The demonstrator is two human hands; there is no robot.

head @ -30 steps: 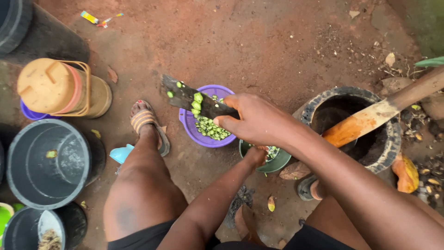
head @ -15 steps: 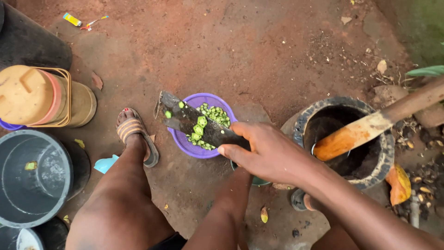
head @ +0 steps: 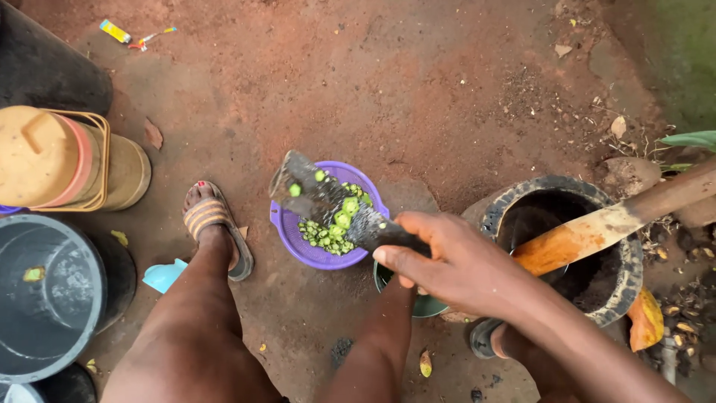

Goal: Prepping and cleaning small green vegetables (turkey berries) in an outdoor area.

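Dark blade: wide knife [head: 328, 205] clenched at its handle end in right hand [head: 447, 261], fingers wrapped over; blade tilted, tip pointing up-left, hanging above the purple bowl.
Blade load: green chopped pieces [head: 344, 213] stuck on the flat of the blade.
Purple bowl [head: 294, 239]: on the dirt floor [head: 388, 82], mid-frame, partly under the blade; more green pieces lie inside.
Left hand [head: 399, 287]: mostly hidden beneath the right hand, forearm running up to the green bowl; grip state cannot be told.
Green bowl [head: 432, 304]: on the floor, just beside the purple bowl's lower right rim, largely covered by the right hand.
Mortar [head: 626, 246]: dark, round, right of the hands; wooden pestle [head: 597, 231] leans in it, shaft running out the right edge.
Left foot: striped sandal [head: 216, 224], left of the purple bowl, near it.
Left edge: tan lidded jug [head: 67, 160] lying on its side; grey bucket [head: 52, 298] below it.
Top-left corner: small wrappers [head: 123, 31] on the floor.
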